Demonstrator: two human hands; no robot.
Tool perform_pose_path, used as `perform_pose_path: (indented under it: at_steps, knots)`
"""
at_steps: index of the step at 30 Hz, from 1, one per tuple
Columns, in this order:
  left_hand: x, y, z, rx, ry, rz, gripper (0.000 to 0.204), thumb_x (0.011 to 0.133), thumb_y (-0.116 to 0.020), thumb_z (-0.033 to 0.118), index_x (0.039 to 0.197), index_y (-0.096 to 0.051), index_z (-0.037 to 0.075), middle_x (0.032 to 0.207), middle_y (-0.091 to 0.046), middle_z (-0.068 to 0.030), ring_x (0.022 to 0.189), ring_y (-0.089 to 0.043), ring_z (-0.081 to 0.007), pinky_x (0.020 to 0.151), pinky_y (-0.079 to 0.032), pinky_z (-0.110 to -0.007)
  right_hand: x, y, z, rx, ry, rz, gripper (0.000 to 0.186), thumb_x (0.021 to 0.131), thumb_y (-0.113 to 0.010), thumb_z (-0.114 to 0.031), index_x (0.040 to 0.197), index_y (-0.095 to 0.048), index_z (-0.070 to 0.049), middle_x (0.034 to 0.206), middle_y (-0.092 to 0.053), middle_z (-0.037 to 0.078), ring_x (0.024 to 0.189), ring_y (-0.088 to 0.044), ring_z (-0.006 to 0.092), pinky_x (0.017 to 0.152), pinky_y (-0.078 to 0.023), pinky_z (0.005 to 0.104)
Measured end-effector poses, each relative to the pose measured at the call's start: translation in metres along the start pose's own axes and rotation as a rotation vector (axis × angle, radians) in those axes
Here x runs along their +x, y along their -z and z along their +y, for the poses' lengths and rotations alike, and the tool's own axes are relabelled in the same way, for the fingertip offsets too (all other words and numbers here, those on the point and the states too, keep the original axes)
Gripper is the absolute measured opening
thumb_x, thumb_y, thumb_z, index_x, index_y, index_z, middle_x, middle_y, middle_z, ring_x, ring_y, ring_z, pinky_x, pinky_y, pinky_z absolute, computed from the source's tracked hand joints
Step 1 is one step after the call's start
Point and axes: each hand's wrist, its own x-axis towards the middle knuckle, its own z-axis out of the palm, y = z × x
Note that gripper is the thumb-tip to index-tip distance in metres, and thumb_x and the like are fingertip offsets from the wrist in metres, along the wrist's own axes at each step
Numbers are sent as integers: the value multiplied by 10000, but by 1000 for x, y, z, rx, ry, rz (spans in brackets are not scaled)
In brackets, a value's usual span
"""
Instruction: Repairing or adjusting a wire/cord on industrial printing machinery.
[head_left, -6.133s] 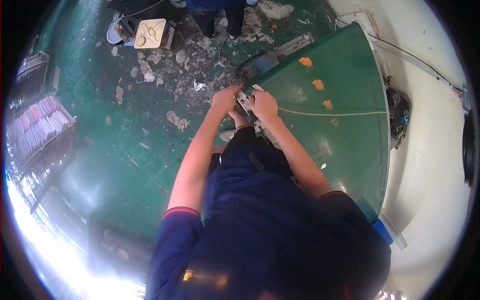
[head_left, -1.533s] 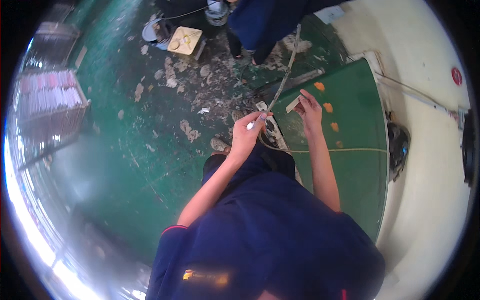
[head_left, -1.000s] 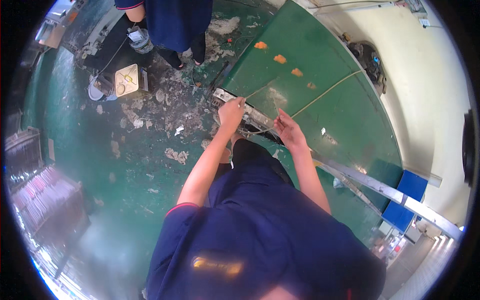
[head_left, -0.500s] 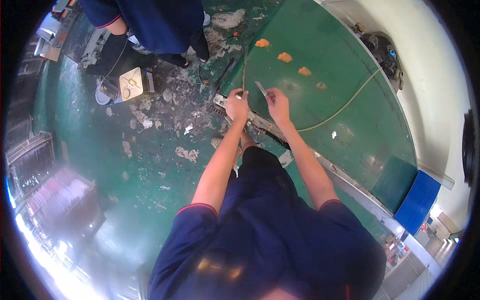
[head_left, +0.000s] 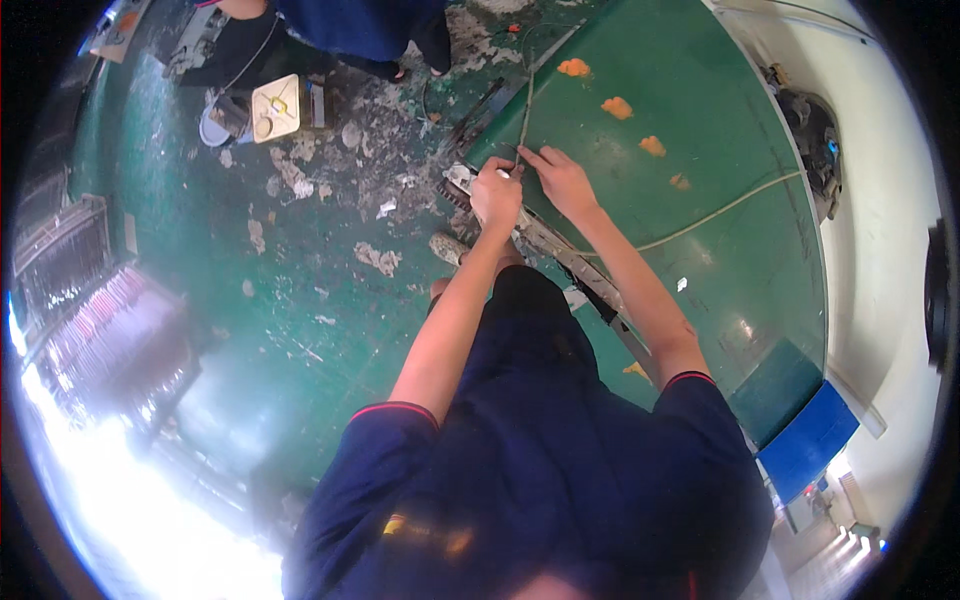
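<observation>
Watching from afar, I see the left hand (head_left: pixel 497 197) closed around a pale cord (head_left: pixel 527 112) at the near edge of the green counter (head_left: pixel 730 130). Just beside it, the right hand (head_left: pixel 563 181) bends inward, partly curled, fingertips at the cord; I cannot tell whether they pinch anything. More pale cord curves rightward across the counter, below a row of orange patches (head_left: pixel 617 107); a co-worker (head_left: pixel 360 24) stands beyond.
</observation>
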Motion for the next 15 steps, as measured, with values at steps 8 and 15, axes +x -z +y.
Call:
perform_pose_path:
  at_steps: [8,15]
  knots:
    - [-1,-9,2,4,19,41,135,898,-742,277,965,-705,165,879,-747,-138,878,-709,-412,732,-534,-524,15,6,15,-71,138,-217,733,803,-647,-14,1508,-523,-169,984,-612,72,916,-639,287,787,-588,403]
    - [-8,-17,6,-86,31,180,112,922,-702,208,1019,-663,165,950,-751,-109,891,-711,-394,737,-529,-518,24,1,27,-46,224,-280,833,788,-652,-8,1576,-437,-170,952,-603,77,899,-633,283,791,-581,395]
